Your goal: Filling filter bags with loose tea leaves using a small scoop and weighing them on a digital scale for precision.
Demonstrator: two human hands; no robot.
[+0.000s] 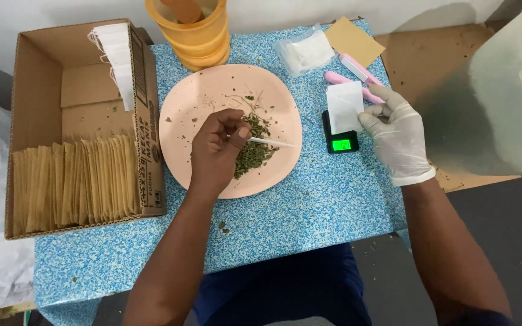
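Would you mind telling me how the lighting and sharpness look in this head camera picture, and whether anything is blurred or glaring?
Head view: the light is soft and even, and the table, plate and dried leaves are sharp; the scale display glows bright green with its reading washed out; the large pale object at the right edge is close and out of focus; shadows under the left hand and gloved right hand are faint.
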